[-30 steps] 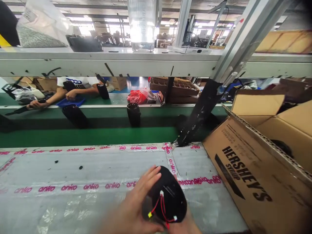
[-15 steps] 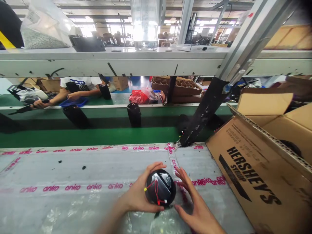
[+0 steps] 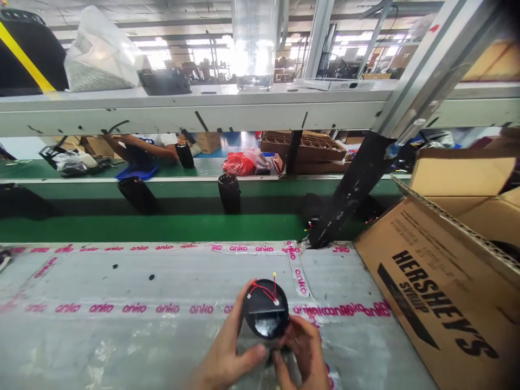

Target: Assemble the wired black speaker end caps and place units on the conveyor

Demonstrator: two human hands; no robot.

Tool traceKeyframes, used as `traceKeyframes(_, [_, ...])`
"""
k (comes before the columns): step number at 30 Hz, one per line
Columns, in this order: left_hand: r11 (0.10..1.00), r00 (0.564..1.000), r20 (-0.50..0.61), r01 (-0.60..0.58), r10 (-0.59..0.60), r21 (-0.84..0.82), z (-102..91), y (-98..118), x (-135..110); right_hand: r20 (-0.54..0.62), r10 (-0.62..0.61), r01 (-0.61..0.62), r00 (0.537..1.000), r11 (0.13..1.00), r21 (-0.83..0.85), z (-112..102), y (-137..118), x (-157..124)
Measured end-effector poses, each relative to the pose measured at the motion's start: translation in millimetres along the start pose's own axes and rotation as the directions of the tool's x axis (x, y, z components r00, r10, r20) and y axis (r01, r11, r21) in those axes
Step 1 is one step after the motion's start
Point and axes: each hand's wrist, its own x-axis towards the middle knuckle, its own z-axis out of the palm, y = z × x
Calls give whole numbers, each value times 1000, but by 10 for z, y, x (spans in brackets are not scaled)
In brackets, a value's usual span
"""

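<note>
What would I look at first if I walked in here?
Your eye would go to the round black piece with red wires, held in the left hand and right hand at the bottom middle. On the right sits a cardboard box printed HERSHEY'S SYRUP. Behind, a green conveyor belt runs across with black cylinders on it.

Left hand: my left hand [image 3: 227, 360] gripped the black cylindrical housing [image 3: 266, 317] on its left side, thumb low.
Right hand: my right hand [image 3: 303, 352] held the housing's lower right edge.
Wires: red wires [image 3: 262, 290] ran across the housing's top, one yellow-tipped lead standing up.
Bench: plastic sheeting [image 3: 122, 276] with pink "anko" tape [image 3: 162, 309] lay below.
Right side: an open cardboard box [image 3: 439, 287] printed HERSHEY'S SYRUP.
Beyond: a green conveyor [image 3: 142, 227] held upright black cylinders [image 3: 229, 193]; a co-worker's arm [image 3: 150, 149] was near a blue tray [image 3: 137, 172].
</note>
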Motion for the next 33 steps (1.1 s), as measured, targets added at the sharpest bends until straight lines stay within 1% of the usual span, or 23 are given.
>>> traceKeyframes(2, [999,999,-3,42,-42,-19,39,92,80,50,12,-15,999,998,55,-94,-93,19])
traceKeyframes(5, [995,995,25,92,-93,39,91,321,248,96,35,-40,995,998,55,-273,-326,218])
traceKeyframes(8, [983,991,93,83,-99,163,112,516,355,140,121,-124,983,992,10,-388,-564,468])
traceKeyframes(10, [980,988,129,62,-88,190,115,562,375,215,142,-134,966,990,-54,-404,-690,610])
traceKeyframes(11, [984,988,137,49,-73,172,117,559,373,261,138,-119,955,989,-90,-396,-747,673])
traceKeyframes(13, [995,991,126,26,-38,97,129,521,355,360,127,-60,924,980,-190,-366,-860,792])
traceKeyframes(15, [999,996,86,22,-25,36,153,471,328,457,143,20,878,942,-334,-333,-988,910])
traceKeyframes(17, [999,998,47,28,-30,36,193,431,298,518,181,92,836,884,-458,-307,-1136,1030])
traceKeyframes(19, [997,999,7,37,-38,74,250,399,262,553,225,134,802,835,-533,-279,-1298,1145])
traceKeyframes(21, [993,998,-55,30,-24,116,320,356,217,591,254,186,766,791,-582,-234,-1458,1243])
traceKeyframes(23, [987,992,-128,16,4,158,389,296,168,632,268,269,727,735,-622,-163,-1598,1313])
traceKeyframes(25, [981,983,-179,1,35,194,439,234,127,664,267,360,698,671,-648,-78,-1706,1353])
traceKeyframes(27, [976,981,-189,-1,43,220,460,197,104,685,262,441,680,600,-667,0,-1781,1368])
traceKeyframes(30, [968,986,-166,11,31,250,450,210,105,708,248,535,661,506,-677,72,-1847,1356])
traceKeyframes(33, [959,989,-141,11,31,285,409,281,115,734,232,597,638,452,-662,107,-1867,1332])
